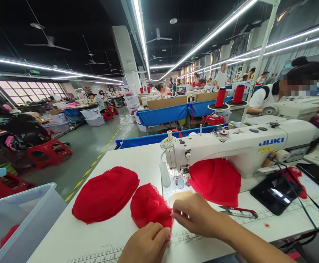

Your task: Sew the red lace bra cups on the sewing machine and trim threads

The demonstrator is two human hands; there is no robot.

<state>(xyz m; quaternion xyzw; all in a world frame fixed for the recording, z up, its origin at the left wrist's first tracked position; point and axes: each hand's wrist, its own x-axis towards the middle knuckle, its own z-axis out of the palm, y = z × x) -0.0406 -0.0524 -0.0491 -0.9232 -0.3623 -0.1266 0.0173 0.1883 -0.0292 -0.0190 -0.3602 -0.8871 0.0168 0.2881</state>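
Note:
A small rounded piece of red fabric (pixel 147 204) with a frayed edge lies on the white table, left of the needle plate. My left hand (pixel 146 241) grips its near edge between thumb and fingers. At its right edge my right hand (pixel 194 213) pinches the fabric with thumb and forefinger. The white sewing machine (pixel 231 140) stands just beyond my hands. A larger red fabric stack (pixel 106 193) lies to the left, and another red fabric piece (pixel 217 180) sits under the machine arm.
Red-handled thread snips (pixel 240 212) and a black phone-like device (pixel 276 191) lie on the right. A printed ruler (pixel 181 238) runs along the table's front. A plastic bin (pixel 38 204) stands at left. A co-worker (pixel 280 87) sits at the machine on the right.

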